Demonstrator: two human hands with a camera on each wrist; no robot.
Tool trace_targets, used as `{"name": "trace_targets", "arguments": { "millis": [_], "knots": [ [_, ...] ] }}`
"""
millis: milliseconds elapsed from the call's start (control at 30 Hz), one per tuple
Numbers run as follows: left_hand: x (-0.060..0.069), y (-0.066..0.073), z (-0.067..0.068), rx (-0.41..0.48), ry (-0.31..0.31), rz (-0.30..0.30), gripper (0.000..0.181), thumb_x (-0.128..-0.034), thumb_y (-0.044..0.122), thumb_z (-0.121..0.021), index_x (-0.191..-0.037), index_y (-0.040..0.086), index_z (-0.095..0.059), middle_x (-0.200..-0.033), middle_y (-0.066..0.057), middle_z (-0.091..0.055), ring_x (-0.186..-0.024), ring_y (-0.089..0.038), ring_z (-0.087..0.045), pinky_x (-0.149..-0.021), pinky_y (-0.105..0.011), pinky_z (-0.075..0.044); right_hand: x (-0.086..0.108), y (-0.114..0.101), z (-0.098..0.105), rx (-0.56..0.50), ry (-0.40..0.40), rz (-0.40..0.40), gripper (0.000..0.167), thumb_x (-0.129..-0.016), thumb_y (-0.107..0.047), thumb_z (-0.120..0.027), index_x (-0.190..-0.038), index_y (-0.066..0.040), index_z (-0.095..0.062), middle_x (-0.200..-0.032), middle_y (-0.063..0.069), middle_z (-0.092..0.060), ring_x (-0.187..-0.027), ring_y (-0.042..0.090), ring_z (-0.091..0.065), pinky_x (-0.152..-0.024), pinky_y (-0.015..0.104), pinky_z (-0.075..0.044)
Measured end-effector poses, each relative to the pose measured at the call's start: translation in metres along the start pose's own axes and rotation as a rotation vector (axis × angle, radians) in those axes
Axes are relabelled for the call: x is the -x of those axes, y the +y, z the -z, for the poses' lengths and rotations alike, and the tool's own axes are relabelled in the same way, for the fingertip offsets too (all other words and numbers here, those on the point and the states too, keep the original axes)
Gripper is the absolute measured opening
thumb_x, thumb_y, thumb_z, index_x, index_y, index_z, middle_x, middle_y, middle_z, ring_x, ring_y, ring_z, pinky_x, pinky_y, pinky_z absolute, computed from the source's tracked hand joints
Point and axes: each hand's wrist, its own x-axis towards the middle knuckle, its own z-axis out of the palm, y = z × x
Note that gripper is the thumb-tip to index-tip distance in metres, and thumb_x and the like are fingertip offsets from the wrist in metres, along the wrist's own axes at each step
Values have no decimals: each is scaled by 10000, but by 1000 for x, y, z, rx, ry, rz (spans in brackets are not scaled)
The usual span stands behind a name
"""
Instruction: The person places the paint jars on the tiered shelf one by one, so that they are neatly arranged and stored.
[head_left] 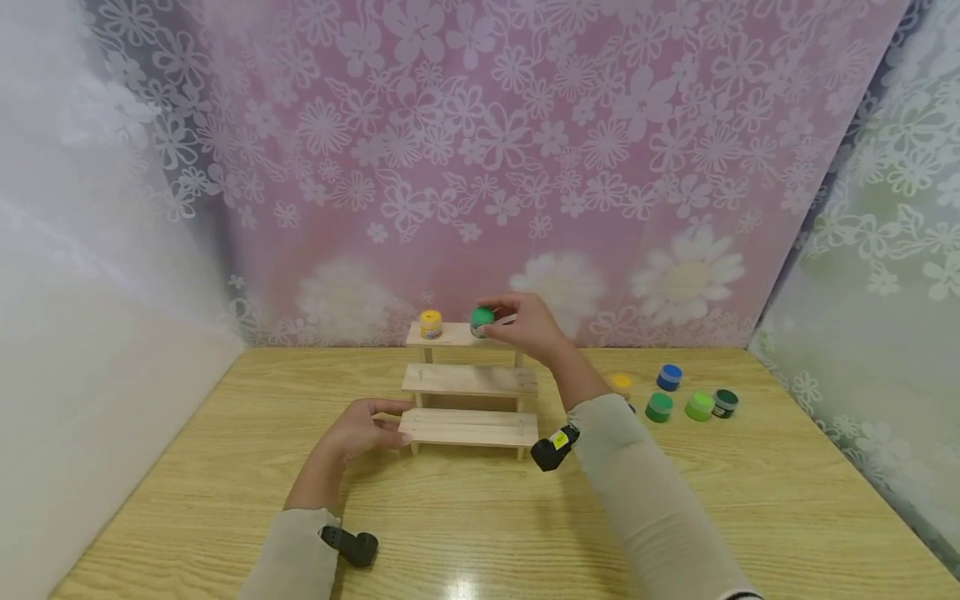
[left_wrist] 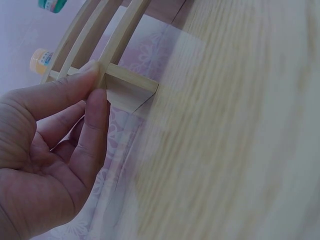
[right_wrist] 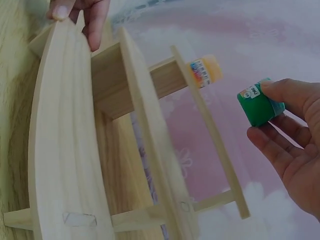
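Observation:
A three-step wooden stand (head_left: 468, 381) stands on the table. At its left end, my left hand (head_left: 369, 430) pinches the lowest step between thumb and fingers, as the left wrist view confirms at the stand's edge (left_wrist: 114, 47). My right hand (head_left: 531, 329) holds a small green paint jar (head_left: 481, 318) by its sides at the top step. In the right wrist view a gap shows between this green jar (right_wrist: 257, 106) and the step. On the left of the top step sits a yellow paint jar (head_left: 431, 325), its label visible in the right wrist view.
Right of the stand, on the table (head_left: 465, 517), are a blue jar (head_left: 670, 377), a green jar (head_left: 659, 407), a light green jar (head_left: 700, 406) and a dark green jar (head_left: 724, 403). My right sleeve partly covers a yellow jar (head_left: 621, 382). A floral curtain (head_left: 450, 183) hangs behind.

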Motion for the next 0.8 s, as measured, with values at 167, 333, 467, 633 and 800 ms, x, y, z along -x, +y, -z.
{"name": "trace_targets", "arguments": {
  "millis": [167,333,467,633,800],
  "knots": [
    [-1,-1,0,-8,-3,2,544,-794,-19,-782,-1310,35,-620,-1407,-227,-474,-1156,-359,-578,-820,-382,-544,-7,6,-8,24,22,-26,416,-870,-103,-747,-1274,-72,-649,-1121,119,-648,-1037,285,-602,-774,331,-553],
    [-1,-2,0,-3,1,10,540,-797,-26,-776,-1310,41,-621,-1358,-203,-524,-1123,-329,-598,-813,-382,-546,-14,13,-16,26,38,-51,409,-891,-93,-724,-1289,-60,-635,-1143,117,-642,-1044,265,-601,-805,323,-543],
    [-2,-2,0,3,-6,6,552,-796,-30,-775,-1319,24,-607,-1295,-200,-576,-1081,-301,-623,-806,-383,-547,-17,16,-23,39,35,-73,422,-904,-95,-709,-1311,-42,-614,-1150,118,-636,-1045,255,-604,-822,323,-540],
    [-1,-2,0,1,-18,-2,564,-800,-21,-776,-1332,13,-592,-1306,-223,-564,-1082,-305,-622,-810,-388,-547,-19,19,-29,52,33,-83,426,-920,-92,-689,-1328,-20,-594,-1183,127,-622,-1074,265,-599,-838,325,-537],
    [-1,-2,0,-1,0,8,537,-799,-15,-778,-1309,54,-625,-1373,-194,-515,-1133,-335,-591,-834,-401,-541,-20,18,-30,52,32,-81,430,-929,-108,-680,-1340,-22,-584,-1215,131,-617,-1094,268,-591,-850,334,-533]
  ]
}}
